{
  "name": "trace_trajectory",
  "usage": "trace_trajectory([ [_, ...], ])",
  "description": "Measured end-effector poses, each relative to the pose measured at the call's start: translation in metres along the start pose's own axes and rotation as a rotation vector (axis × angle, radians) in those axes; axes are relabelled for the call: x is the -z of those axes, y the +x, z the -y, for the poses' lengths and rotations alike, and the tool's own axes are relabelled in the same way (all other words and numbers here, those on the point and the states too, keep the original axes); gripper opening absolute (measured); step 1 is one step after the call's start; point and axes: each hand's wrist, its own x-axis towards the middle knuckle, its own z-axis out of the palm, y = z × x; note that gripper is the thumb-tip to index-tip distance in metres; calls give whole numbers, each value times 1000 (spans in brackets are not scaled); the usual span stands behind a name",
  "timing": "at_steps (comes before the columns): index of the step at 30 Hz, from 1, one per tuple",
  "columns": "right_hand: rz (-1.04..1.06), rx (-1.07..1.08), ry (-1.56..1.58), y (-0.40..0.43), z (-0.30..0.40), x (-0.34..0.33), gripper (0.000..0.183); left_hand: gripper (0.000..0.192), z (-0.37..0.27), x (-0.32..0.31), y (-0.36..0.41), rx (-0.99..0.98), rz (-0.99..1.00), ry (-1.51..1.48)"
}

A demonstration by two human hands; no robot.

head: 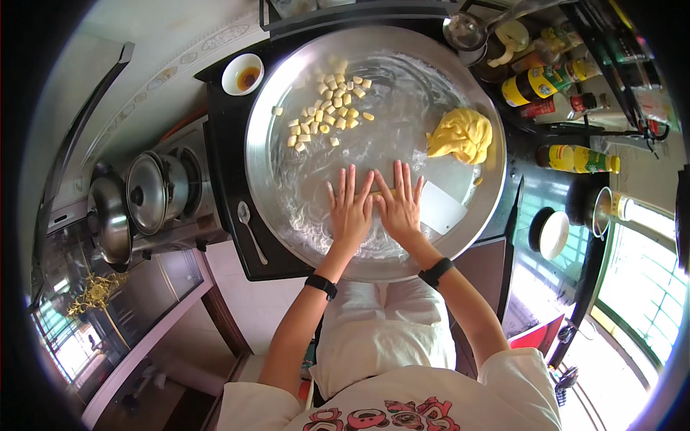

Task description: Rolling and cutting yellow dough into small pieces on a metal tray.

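Both my hands lie palm down, side by side, in a large round metal tray (388, 43) dusted with flour. My left hand (350, 207) and my right hand (399, 204) press on a thin strip of yellow dough (375, 193), mostly hidden under the fingers; a bit shows between the hands. A flat white dough scraper (443, 209) lies beside my right hand. Farther right rests a large lump of yellow dough (462, 134). Many small cut dough pieces (329, 108) are scattered over the tray's upper left part.
Left of the tray are a white bowl (242, 74) with brown liquid, a metal spoon (251, 231) and a lidded pot (153, 191) on a stove. At the right are a ladle (468, 31), sauce bottles (542, 83), a lying yellow bottle (579, 158) and a round white lid or dish (553, 235).
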Motion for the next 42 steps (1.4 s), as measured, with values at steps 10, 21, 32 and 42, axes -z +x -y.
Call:
trace_trajectory([
  [10, -206, -77, 67, 50, -25, 44, 48, 42, 18, 39, 56, -68, -373, -230],
  [21, 87, -247, -112, -47, -80, 83, 87, 11, 70, 72, -15, 56, -331, -264],
  [32, 134, -329, -122, -44, -97, 58, 101, 13, 75, 92, -48, -12, -253, -232],
  [42, 71, -276, -150, -46, -87, 43, 117, 14, 93, 95, -45, -131, -217, -366],
])
